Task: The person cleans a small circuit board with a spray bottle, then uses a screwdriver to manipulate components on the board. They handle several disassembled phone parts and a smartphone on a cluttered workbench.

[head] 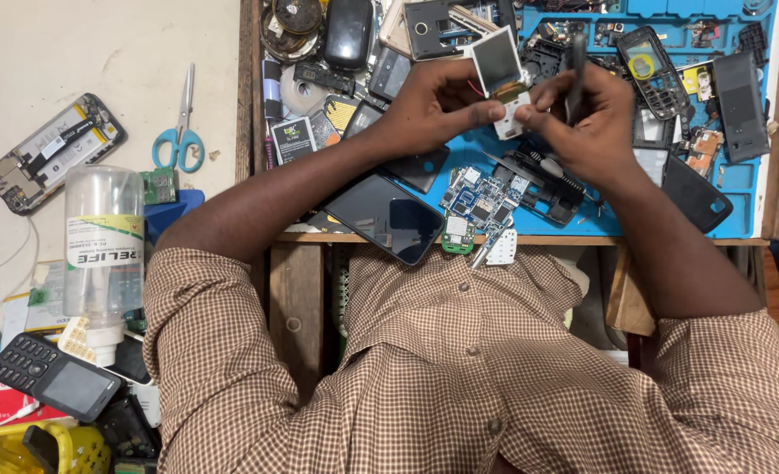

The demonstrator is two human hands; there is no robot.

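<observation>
A small display module (500,75) is held between both hands above the work mat (762,189); a circuit board (480,200) lies below, scissors (179,133) far left.

Yellow basket (56,452) cut by bottom edge.

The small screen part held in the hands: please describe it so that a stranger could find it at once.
Look at the blue work mat on the wooden bench, then at the two hands meeting above it. The left hand and right hand pinch the small screen module. Unlike the parts lying around, it is lifted, with a grey glass face and a white strip below.
</observation>
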